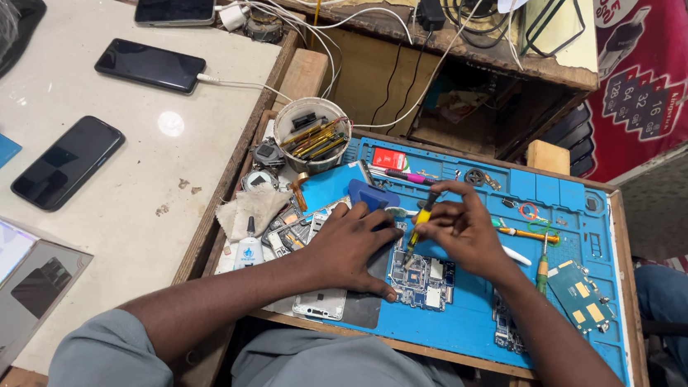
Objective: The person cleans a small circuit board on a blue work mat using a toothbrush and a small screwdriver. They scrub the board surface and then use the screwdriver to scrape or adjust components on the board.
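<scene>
The opened phone chassis point(335, 301) lies flat at the near left of the blue silicone work mat point(474, 321), with its exposed circuit board point(419, 279) just to the right, presumably so that loose parts stay on the mat's non-slip surface; the left hand point(352, 248) presses palm-down on the chassis, fingers spread and flat rather than clenched, apparently to stop the assembly from shifting; the right hand point(461, 229) pinches a yellow-handled screwdriver point(420, 221) between thumb and forefinger, held nearly upright with its tip down at the board's far edge, a grip suited to fine turning; both forearms enter from the near side and converge over the board, wrists low; spare tools, including an orange-handled screwdriver point(527, 234), lie to the right within reach; a white tub of tools point(310, 132) stands at the mat's far left corner; a green circuit board point(580, 295) rests well apart at the right.
</scene>
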